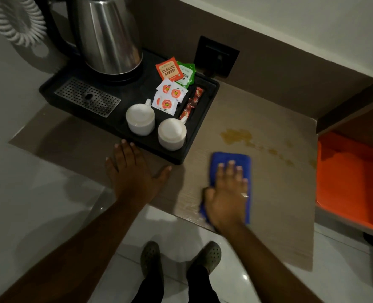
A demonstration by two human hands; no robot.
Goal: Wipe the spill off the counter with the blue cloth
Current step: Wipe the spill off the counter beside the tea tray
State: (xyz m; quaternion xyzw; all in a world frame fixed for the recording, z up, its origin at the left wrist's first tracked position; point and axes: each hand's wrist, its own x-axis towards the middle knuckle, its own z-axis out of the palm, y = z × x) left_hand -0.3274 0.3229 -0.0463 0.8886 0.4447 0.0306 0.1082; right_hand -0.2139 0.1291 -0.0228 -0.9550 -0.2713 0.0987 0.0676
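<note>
**A:** Where does it stand?

**B:** The right hand [226, 193] lies flat, fingers spread, pressing the blue cloth [231, 159] onto the tabletop [268, 215] near the front edge; its grip is released, no clench, only palm pressure. The left hand [133, 171] is open too, braced on the tabletop against the black tray [176, 157].

**A:** And the spill [235, 135]?

**B:** Just beyond the cloth, untouched, with a trail of droplets [279, 156] running right.

**A:** Risks?

**B:** A flat push could smear liquid toward the tray or off the right edge onto the orange bin [351, 182] (my guess). A wide sweep might knock a cup.

**A:** Counts?

**B:** One kettle [109, 36], two white cups [140, 121], one cloth, and two tea sachets [168, 71]. The smaller packets I can't count surely.
</note>
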